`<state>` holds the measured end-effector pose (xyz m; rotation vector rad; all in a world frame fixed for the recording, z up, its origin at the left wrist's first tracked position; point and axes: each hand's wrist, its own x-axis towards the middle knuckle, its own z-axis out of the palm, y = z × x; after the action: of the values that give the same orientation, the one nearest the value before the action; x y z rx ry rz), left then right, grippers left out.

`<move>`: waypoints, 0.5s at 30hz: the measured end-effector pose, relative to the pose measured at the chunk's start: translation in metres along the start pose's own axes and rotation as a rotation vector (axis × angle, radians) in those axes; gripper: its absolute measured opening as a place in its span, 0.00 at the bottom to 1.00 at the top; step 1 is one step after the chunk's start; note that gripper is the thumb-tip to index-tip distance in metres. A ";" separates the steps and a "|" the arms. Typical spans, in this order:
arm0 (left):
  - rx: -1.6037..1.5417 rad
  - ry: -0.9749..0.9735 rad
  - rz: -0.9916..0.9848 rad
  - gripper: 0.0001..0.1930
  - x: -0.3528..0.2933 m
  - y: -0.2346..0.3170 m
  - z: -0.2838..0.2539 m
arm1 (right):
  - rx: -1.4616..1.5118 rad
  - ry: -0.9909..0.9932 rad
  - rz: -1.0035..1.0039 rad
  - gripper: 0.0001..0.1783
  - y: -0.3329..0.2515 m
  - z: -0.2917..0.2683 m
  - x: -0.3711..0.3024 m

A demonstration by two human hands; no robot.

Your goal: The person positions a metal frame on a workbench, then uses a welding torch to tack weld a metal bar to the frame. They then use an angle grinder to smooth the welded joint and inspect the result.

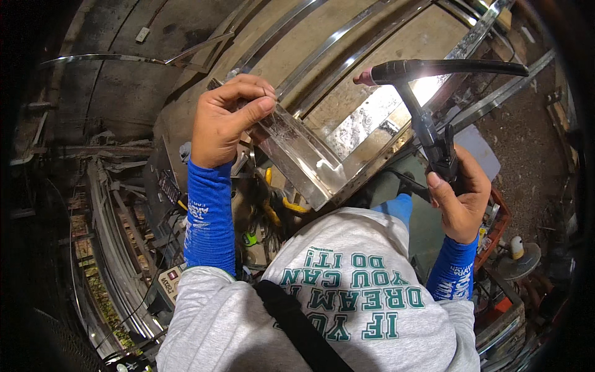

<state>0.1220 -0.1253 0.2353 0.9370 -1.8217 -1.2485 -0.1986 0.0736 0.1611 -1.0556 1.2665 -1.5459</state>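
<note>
A TIG welding torch [421, 118], with a black body, a long back cap and a pinkish nozzle, is gripped by its handle in my right hand [462, 198]. Its nozzle points left, held above the metalwork. My left hand [232, 115] is raised with thumb and forefinger pinched together; whatever is between them is too small to make out. Just beneath that hand lies a shiny metal channel [288, 149], open on top, reaching toward my body. A small white piece [331, 173] sits inside its near end.
Long polished metal bars [328, 46] stretch across the far side. Yellow-handled tools [271, 212] and cables lie below the channel. A grinding disc [519, 261] is at the right, by an orange-red frame [498, 223]. Stacked metal lengths [108, 229] fill the left.
</note>
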 end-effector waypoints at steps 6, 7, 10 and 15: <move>-0.014 -0.021 -0.148 0.06 -0.010 0.012 -0.005 | -0.002 0.016 0.048 0.26 0.012 0.002 0.000; -0.004 -0.029 -0.193 0.06 -0.012 0.015 -0.004 | -0.008 0.014 0.045 0.26 0.012 0.003 -0.001; 0.123 -0.076 -0.095 0.05 -0.010 0.006 -0.005 | -0.024 -0.031 0.099 0.26 0.000 0.005 0.003; 0.104 -0.077 0.000 0.06 -0.007 -0.007 -0.001 | -0.202 -0.119 -0.136 0.24 -0.025 0.014 0.027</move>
<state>0.1276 -0.1218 0.2275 0.9572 -1.9631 -1.2142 -0.1956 0.0474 0.1901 -1.3675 1.3111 -1.4530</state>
